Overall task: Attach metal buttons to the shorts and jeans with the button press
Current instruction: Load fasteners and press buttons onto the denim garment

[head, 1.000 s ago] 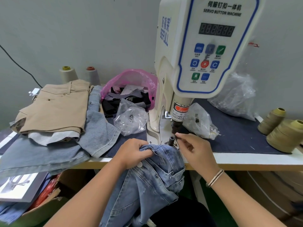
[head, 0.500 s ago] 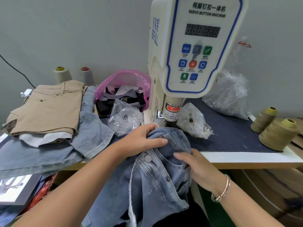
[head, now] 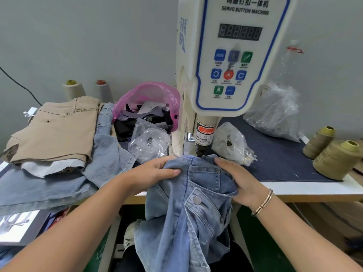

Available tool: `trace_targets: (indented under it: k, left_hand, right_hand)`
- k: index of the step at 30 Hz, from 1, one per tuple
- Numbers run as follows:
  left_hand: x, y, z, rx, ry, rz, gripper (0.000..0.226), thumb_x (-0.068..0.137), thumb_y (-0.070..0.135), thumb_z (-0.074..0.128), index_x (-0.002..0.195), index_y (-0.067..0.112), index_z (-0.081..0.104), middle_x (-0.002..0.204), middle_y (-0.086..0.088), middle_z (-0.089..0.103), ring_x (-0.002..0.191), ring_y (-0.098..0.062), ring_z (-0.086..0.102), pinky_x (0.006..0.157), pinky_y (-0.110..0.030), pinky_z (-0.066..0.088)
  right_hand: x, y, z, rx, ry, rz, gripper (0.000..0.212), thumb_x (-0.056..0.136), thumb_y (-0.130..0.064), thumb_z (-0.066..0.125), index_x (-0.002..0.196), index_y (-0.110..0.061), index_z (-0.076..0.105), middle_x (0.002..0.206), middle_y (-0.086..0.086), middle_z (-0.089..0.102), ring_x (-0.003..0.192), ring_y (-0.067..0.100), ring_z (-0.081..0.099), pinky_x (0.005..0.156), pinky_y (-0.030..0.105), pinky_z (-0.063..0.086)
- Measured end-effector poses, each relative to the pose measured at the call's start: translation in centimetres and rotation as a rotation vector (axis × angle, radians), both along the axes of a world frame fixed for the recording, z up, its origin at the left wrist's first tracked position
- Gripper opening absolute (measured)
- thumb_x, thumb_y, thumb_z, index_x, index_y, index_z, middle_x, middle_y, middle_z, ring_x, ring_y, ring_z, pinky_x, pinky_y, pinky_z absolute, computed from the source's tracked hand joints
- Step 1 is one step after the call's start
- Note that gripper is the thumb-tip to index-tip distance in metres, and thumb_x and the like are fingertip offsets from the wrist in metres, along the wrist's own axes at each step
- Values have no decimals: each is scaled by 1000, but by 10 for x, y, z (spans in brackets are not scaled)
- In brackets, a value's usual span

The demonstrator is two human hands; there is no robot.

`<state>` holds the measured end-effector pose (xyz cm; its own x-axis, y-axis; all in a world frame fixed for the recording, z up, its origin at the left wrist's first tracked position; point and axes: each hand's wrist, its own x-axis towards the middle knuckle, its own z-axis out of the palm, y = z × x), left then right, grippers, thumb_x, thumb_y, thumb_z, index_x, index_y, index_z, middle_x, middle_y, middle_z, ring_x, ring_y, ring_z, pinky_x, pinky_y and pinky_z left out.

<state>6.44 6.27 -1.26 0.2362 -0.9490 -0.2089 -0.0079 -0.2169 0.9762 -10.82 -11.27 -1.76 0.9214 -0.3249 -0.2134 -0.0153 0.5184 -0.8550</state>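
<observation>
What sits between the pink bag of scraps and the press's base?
In the head view, a crumpled clear plastic bag holding small metal pieces lies between the pink bag and the press.

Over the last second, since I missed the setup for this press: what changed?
The right hand left the die under the press head and now holds the jeans from the right. The left hand shifted its hold up the denim, and the jeans now cover the die. The khaki shorts stayed put.

The right hand [head: 238, 179] left the press head [head: 200, 149] and came to grip the jeans [head: 188, 203] on the right, while the left hand [head: 155, 171] pushed the denim farther in, covering the lower die.
</observation>
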Motion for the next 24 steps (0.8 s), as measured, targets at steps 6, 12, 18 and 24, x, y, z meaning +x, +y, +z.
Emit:
trace_targets:
  k: [6,12,18,24]
  left_hand:
    - [-8,-17,-16,48,51,111,21,97,21,55,111,24,71,114,-2,72,110,-19,66,91,-29,52]
    - [1,-24,-7,157,35,79,55,63,54,80,103,17,72,104,-6,75,96,-23,72,83,-34,56]
    - [9,-35,-13,133,79,183,47,73,47,74,109,17,69,104,-9,74,96,-26,71,87,-39,54]
    - [4,-43,-17,88,113,225,27,88,38,66,102,15,70,98,-10,75,89,-25,73,74,-31,55]
  right_hand:
    - [6,-8,-9,21,82,-71,26,86,-28,58,96,-15,77,109,14,71,97,26,69,83,35,56]
    - [24,-19,0,-49,155,-130,32,86,-34,62,98,-7,74,104,17,71,92,27,71,72,33,58]
    - [29,-27,-9,-68,132,-109,35,81,-37,64,102,-10,69,98,11,74,84,20,72,67,29,58]
    - [10,-45,-14,-404,122,269,76,69,-3,79,132,-30,45,128,-2,62,116,15,59,89,27,52]
